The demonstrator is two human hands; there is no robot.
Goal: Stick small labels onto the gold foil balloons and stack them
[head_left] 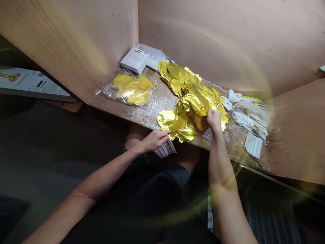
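Around the gold foil heap I have both hands at work; it lies before me on the taped bench top, its near lobes reaching the front edge. My right hand, at the heap's right side, has its fingers curled and clamped on foil. My left hand, at its near left edge, pinches a printed sheet with fingers together, one fingertip against the foil. Thin foil creases readily, I judge, so I would keep the right grip light, draw slowly and low, and steady the near edge so layers don't drag. Counting: one heap, its layers too overlapped to number; left of it, one clear packet of gold shapes; behind and left of it, one white stack; right of it, one bundle of white sticks and, nearer me, one ribbed white piece.
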